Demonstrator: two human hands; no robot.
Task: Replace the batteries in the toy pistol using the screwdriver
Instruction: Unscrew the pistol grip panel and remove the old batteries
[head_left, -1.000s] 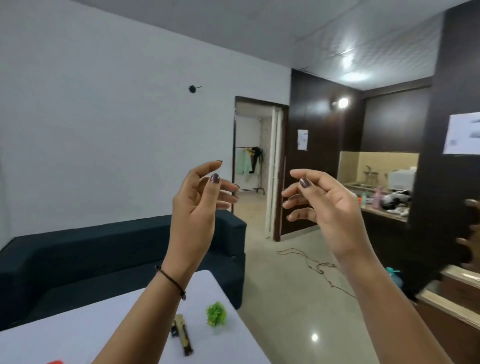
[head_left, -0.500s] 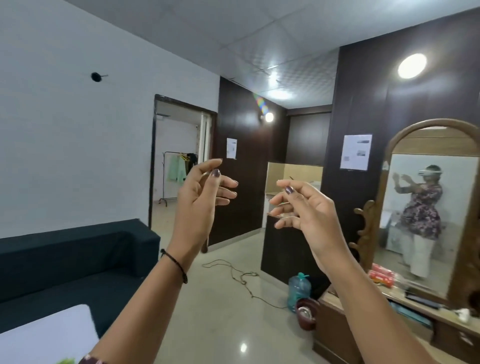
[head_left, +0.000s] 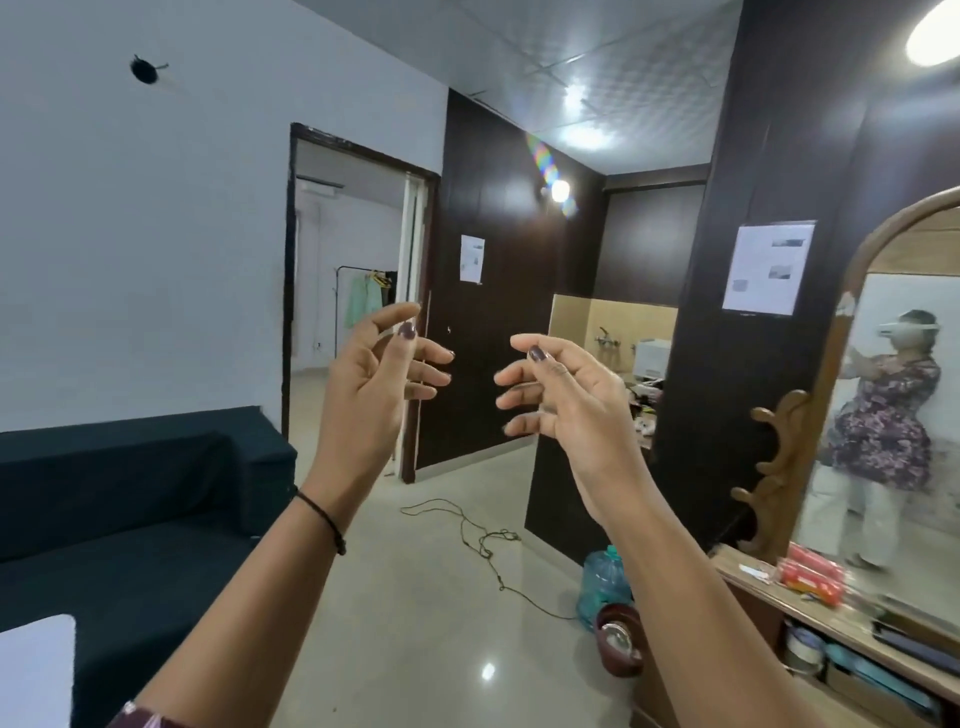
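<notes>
My left hand (head_left: 374, 384) and my right hand (head_left: 566, 400) are both raised in front of me at chest height, palms turned toward each other, a gap between them. The fingers of each are loosely bent and hold nothing. No toy pistol, screwdriver or batteries are in view. Only a corner of the white table (head_left: 36, 670) shows at the bottom left, with nothing visible on it.
A dark sofa (head_left: 130, 499) runs along the left wall. A cord (head_left: 483, 540) lies on the tiled floor, with a water jug (head_left: 602, 587) and a bowl (head_left: 618, 644) by a wooden dresser (head_left: 810, 629) with a mirror (head_left: 893, 415) at right. An open doorway (head_left: 353, 312) is ahead.
The view has swung right: the table with its small items slid out at the bottom left and the mirror and dresser came in. Both hands stay raised and empty.
</notes>
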